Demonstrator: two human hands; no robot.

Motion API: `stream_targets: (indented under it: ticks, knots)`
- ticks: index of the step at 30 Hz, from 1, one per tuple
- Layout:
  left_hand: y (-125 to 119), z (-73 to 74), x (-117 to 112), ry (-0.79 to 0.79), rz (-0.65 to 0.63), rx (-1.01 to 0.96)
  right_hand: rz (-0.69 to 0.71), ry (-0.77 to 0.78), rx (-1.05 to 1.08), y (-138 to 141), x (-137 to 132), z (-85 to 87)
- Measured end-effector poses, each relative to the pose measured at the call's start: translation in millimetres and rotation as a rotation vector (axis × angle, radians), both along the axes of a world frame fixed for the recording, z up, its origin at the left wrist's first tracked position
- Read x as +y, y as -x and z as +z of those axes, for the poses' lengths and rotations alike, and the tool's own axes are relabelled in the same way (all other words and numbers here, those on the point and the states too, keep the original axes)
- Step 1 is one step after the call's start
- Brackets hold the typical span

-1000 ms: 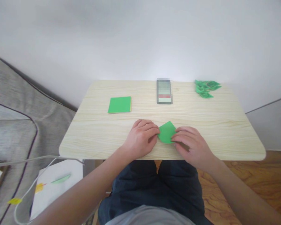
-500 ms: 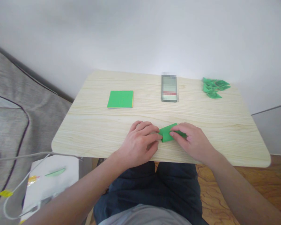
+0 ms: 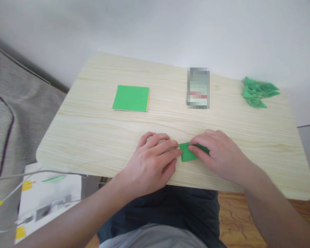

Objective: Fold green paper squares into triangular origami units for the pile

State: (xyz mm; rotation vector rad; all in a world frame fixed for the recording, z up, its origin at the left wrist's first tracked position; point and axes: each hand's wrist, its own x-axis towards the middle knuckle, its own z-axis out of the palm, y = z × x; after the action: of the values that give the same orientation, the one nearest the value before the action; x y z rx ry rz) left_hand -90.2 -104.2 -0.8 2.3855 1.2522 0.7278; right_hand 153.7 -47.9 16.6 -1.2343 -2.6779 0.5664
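Note:
A small folded piece of green paper lies on the table near its front edge. My right hand pinches it from the right, thumb and index finger closed on its upper side, and hides its right part. On the other side is my left hand, its fingers stretched out and slightly apart. Its index fingertip touches the left edge of the paper. Farther back to the left sits a flat stack of square green paper, with a thin yellow edge showing.
A blurred-out phone lies at the back of the pale wooden table. Several folded green paper shapes are clustered at the back right, by the wall. Lower left, a white surface holds cables and paper scraps, beside a grey sofa.
The camera view has moved closer and tilted, shifting everything on the table. The folded paper now lies flatter and straighter between my hands. Both hands keep nearly the same pose.

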Motion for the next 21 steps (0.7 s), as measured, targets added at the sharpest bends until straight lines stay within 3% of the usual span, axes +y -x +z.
stream_targets:
  ticks: [15, 21]
  knots:
    - [4.2, 0.2, -0.6, 0.017, 0.006, -0.011, -0.030, 0.055, 0.002, 5.1, 3.1, -2.0]
    - [7.1, 1.7, -1.2, 0.062, -0.067, 0.014, -0.041, 0.058, -0.003, 7.0, 4.8, -4.3]
